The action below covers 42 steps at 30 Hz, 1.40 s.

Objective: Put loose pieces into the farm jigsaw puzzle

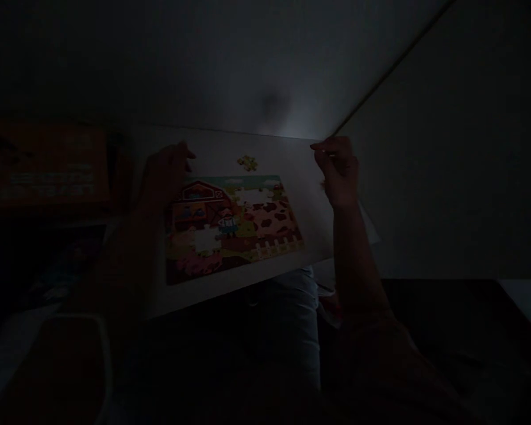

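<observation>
In dim light, a jigsaw puzzle [274,221] with a barn, a farmer and a spotted cow lies on a white board. Two gaps show pale through it, one near the upper right and one at the lower left. Above its top edge lies a loose puzzle piece [248,163]. My left hand [166,171] is at the puzzle's upper left corner, fingers loosely bent and apart, nothing visible in them. Right of the puzzle, my right hand [338,168] is raised, thumb and fingertips pinched together; anything between them is too dark to make out. A small reddish spot shows beside its palm.
An orange box [44,165] with white lettering stands at the left. Below it lies a dark printed picture [71,260]. The white board [194,301] reaches over my jeans [292,319]. A pale wall [212,71] rises behind the board.
</observation>
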{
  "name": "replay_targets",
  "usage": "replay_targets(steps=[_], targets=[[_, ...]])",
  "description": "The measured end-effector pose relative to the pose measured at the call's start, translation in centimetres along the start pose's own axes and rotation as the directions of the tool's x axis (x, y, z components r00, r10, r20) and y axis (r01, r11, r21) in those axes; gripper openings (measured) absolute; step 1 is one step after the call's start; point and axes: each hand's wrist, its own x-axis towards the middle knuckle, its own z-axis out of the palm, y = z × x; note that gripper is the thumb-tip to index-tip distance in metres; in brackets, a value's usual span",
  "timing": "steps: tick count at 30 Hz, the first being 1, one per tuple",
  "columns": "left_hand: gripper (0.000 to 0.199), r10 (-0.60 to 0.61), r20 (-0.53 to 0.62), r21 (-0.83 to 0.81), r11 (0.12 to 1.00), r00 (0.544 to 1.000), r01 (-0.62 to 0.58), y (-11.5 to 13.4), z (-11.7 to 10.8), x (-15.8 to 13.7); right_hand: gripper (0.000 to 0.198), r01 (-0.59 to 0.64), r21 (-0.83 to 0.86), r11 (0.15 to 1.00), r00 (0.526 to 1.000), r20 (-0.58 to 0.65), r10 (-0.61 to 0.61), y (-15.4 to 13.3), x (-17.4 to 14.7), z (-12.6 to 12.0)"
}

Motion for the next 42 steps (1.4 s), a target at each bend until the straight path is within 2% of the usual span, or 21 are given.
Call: replay_targets(steps=[2, 5, 7, 9, 12, 16, 24, 26, 28, 31, 35, 38, 42], targets=[[0.055, -0.016, 0.005, 0.035, 0.999, 1.0, 0.016, 0.3, -0.3, 0.0, 0.045, -0.135, -0.109, 0.985, 0.991, -0.002, 0.136, 1.9, -2.4, -3.6], [0.045, -0.034, 0.03, 0.089, 0.996, 0.999, 0.031, 0.6, -0.5, 0.0, 0.045, -0.344, -0.334, 0.877, 0.932, -0.01, 0.362, 4.6, -6.6, -8.2], [0.042, -0.045, 0.034, 0.106, 0.994, 0.998, 0.041, 0.9, -0.6, 0.1, 0.05, -0.422, -0.44, 0.792, 0.883, -0.002, 0.469, 6.3, -9.1, -10.4], [0.042, -0.058, 0.043, 0.121, 0.991, 0.997, 0.052, 1.1, -0.7, 0.1, 0.052, -0.448, -0.498, 0.742, 0.847, 0.028, 0.53, 7.7, -10.9, -11.7], [0.042, -0.094, 0.05, 0.136, 0.987, 0.994, 0.086, 1.1, -0.8, 0.1, 0.048, -0.446, -0.533, 0.719, 0.822, 0.072, 0.564, 8.9, -12.1, -12.5], [0.041, -0.102, 0.059, 0.119, 0.988, 0.993, 0.095, 0.7, -0.8, 0.3, 0.046, -0.431, -0.556, 0.711, 0.815, 0.098, 0.571, 9.0, -12.0, -12.4], [0.042, -0.061, 0.055, 0.097, 0.994, 0.997, 0.055, 1.1, -0.9, -0.2, 0.048, -0.36, -0.609, 0.707, 0.865, 0.065, 0.497, 6.1, -11.6, -11.3], [0.045, -0.047, 0.049, 0.068, 0.997, 0.998, 0.043, 1.1, -0.9, -0.4, 0.051, -0.292, -0.58, 0.76, 0.908, 0.082, 0.412, 4.8, -11.2, -10.7], [0.051, -0.037, 0.039, 0.044, 0.998, 0.999, 0.035, 1.1, -0.8, -0.5, 0.054, -0.165, -0.513, 0.842, 0.956, 0.128, 0.265, 3.3, -10.4, -9.5], [0.053, -0.002, 0.022, 0.017, 1.0, 1.0, 0.001, 0.7, -0.5, -0.6, 0.056, 0.028, -0.381, 0.924, 0.967, 0.243, 0.071, 0.7, -8.2, -6.1], [0.051, 0.038, -0.012, -0.024, 0.999, 0.999, -0.039, -0.4, 0.1, -0.3, 0.055, 0.178, -0.256, 0.95, 0.909, 0.412, -0.059, -3.1, -4.2, 0.4], [0.053, 0.074, -0.018, -0.005, 0.997, 0.997, -0.074, -1.0, 0.4, 0.0, 0.06, 0.291, -0.146, 0.946, 0.83, 0.531, -0.173, -5.2, -1.7, 5.1], [0.057, 0.055, -0.017, -0.007, 0.998, 0.998, -0.055, -1.0, 0.4, -0.1, 0.064, 0.34, -0.007, 0.94, 0.739, 0.62, -0.263, -6.1, -0.7, 9.2]])
